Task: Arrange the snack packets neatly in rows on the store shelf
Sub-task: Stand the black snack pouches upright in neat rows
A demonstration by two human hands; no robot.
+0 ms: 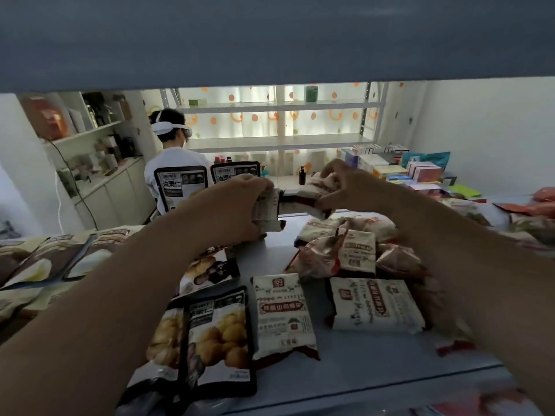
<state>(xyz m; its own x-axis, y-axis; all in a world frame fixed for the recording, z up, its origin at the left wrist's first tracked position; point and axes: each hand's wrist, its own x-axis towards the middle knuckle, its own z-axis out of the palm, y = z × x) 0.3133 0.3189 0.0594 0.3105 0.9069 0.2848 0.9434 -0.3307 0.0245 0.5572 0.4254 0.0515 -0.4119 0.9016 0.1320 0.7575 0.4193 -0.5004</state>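
My left hand (237,202) grips an upright cream snack packet (268,211) near the back of the grey shelf (354,361). My right hand (345,184) holds another cream and red packet (313,190) just right of it, lifted above the shelf. Below them lie more cream packets: one flat at centre (280,313), one flat to its right (375,304), and a loose heap (354,244) behind. Black chestnut packets (219,340) lie at front left, and two stand upright (180,184) at the back.
The shelf board above (270,37) hangs low over the work space. Pale packets (51,259) overlap in a row at far left. Red packets (537,205) sit at far right. Behind the shelf a person in a white shirt (174,157) stands facing away, among other shelves.
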